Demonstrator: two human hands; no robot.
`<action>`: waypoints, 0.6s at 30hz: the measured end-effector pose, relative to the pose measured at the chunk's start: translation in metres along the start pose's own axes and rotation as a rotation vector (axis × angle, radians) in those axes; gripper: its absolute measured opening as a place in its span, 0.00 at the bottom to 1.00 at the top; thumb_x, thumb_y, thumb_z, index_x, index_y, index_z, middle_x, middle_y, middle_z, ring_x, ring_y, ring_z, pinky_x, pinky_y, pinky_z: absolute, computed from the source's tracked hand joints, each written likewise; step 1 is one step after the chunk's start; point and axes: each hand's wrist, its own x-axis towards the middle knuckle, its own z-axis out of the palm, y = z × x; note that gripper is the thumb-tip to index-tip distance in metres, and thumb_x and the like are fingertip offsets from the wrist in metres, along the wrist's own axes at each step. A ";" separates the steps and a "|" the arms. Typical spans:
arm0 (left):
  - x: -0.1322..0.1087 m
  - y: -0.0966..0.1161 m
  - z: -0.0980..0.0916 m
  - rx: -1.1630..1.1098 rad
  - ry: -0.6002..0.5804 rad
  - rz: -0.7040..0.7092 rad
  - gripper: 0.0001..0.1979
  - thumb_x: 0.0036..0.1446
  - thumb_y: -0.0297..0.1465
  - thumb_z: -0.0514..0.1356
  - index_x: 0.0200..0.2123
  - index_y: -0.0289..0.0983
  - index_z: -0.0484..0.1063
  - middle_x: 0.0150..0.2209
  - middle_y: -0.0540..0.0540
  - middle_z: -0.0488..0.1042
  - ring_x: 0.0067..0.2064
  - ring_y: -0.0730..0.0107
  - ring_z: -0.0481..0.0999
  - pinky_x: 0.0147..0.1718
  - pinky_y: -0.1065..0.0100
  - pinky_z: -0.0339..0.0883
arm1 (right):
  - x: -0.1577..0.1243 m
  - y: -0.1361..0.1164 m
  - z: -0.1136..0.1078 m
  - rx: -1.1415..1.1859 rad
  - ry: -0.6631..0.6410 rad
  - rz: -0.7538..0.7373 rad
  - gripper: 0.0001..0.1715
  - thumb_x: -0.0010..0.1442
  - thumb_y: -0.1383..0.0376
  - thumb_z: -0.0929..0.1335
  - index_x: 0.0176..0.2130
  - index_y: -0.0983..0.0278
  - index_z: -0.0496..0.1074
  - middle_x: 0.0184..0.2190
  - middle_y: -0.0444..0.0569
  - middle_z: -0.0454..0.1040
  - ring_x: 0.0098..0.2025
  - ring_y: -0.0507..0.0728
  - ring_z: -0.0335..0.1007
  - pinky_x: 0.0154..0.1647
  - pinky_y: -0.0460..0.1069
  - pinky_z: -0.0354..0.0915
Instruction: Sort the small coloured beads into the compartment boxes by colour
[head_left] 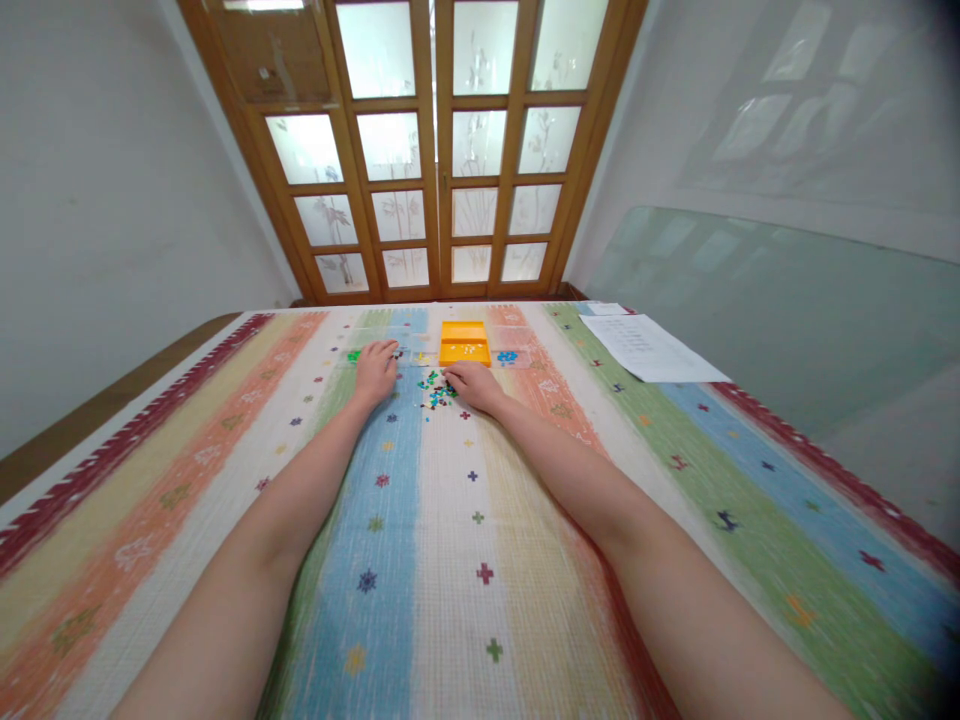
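Observation:
A small loose pile of beads [435,392], green, blue and dark, lies on the striped tablecloth. My right hand [474,384] rests at the pile's right edge, its fingers bent together with the tips down among the beads; whatever they pinch is hidden. Just left of the pile, my left hand [376,370] lies over a clear plastic box [421,358], thumb and fingers apart. Green beads [354,356] show left of that hand, and dark beads sit by its fingertips. An opened yellow box [465,345] stands behind my right hand, with small pale pieces inside.
Blue beads [508,357] sit in a clear container right of the yellow box. Printed paper sheets [649,345] lie at the table's back right. A glass panel [780,310] leans along the right wall, and wooden glazed doors [442,150] stand beyond the table.

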 end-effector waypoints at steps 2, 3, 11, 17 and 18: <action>0.000 -0.002 0.001 0.007 -0.014 -0.019 0.23 0.65 0.26 0.54 0.60 0.36 0.76 0.65 0.39 0.73 0.67 0.52 0.68 0.70 0.47 0.58 | 0.000 0.000 0.000 -0.003 0.002 -0.001 0.19 0.77 0.60 0.62 0.44 0.62 0.81 0.45 0.53 0.82 0.48 0.59 0.74 0.49 0.49 0.61; 0.000 -0.002 0.001 0.005 -0.026 -0.025 0.23 0.65 0.26 0.54 0.61 0.36 0.76 0.65 0.39 0.73 0.67 0.53 0.68 0.70 0.47 0.58 | 0.000 0.000 0.000 -0.003 0.003 -0.001 0.19 0.77 0.60 0.62 0.44 0.62 0.81 0.45 0.53 0.82 0.48 0.59 0.74 0.49 0.49 0.61; -0.007 0.009 0.000 -0.092 -0.243 0.082 0.16 0.66 0.31 0.56 0.50 0.42 0.82 0.51 0.44 0.82 0.57 0.57 0.76 0.62 0.55 0.67 | 0.000 0.000 0.000 0.014 0.002 0.012 0.19 0.77 0.60 0.63 0.45 0.63 0.81 0.46 0.53 0.82 0.49 0.59 0.74 0.51 0.49 0.61; -0.008 0.026 -0.003 -0.181 -0.406 0.272 0.16 0.64 0.28 0.56 0.45 0.43 0.84 0.47 0.46 0.83 0.53 0.59 0.78 0.61 0.56 0.68 | 0.000 -0.001 -0.001 0.001 0.002 0.006 0.19 0.77 0.60 0.63 0.45 0.62 0.82 0.46 0.53 0.82 0.49 0.59 0.74 0.50 0.49 0.62; -0.008 0.027 -0.003 -0.176 -0.416 0.281 0.16 0.64 0.28 0.56 0.45 0.43 0.84 0.47 0.46 0.83 0.53 0.58 0.78 0.61 0.56 0.67 | 0.000 -0.002 -0.001 0.000 0.001 0.007 0.19 0.77 0.60 0.63 0.45 0.62 0.82 0.46 0.53 0.82 0.49 0.59 0.74 0.50 0.49 0.62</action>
